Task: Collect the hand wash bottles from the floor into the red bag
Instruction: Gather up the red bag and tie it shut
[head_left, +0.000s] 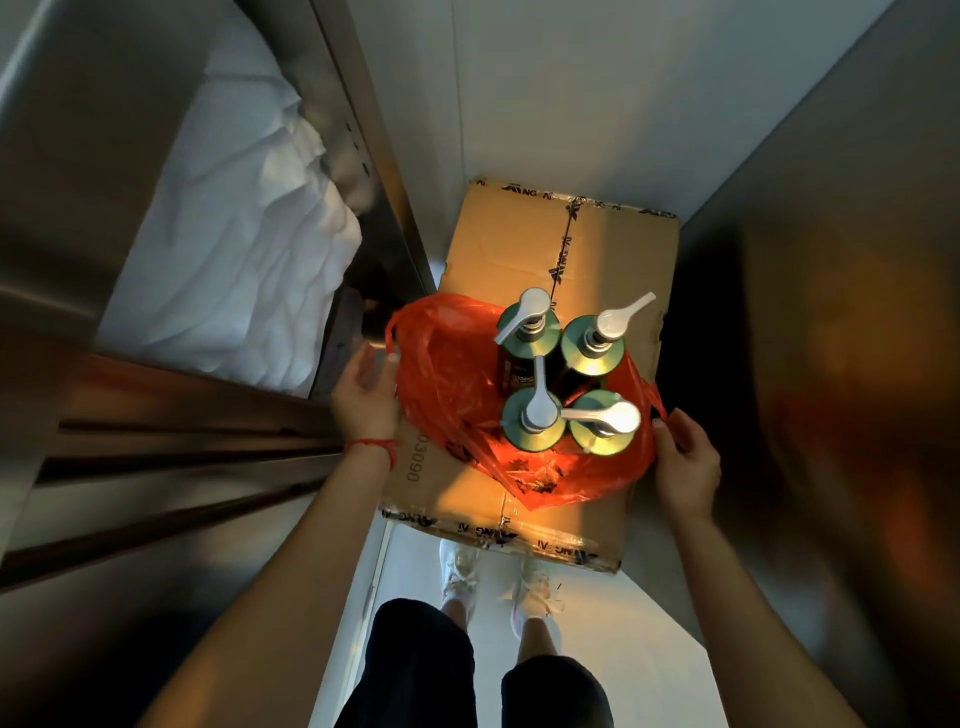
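Four pump bottles (563, 379) stood upright together inside the red bag (447, 379) on a taped cardboard box (519, 244). The left hand (366, 389) gripped the bag's left edge. The right hand (685, 462) touched its right edge.

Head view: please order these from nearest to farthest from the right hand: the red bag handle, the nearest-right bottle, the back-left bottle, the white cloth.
From the right hand:
1. Red bag handle, at its fingertips.
2. Nearest-right bottle, just left of the hand, inside the red bag.
3. Back-left bottle, across the bag.
4. White cloth, far left, beyond the left hand.
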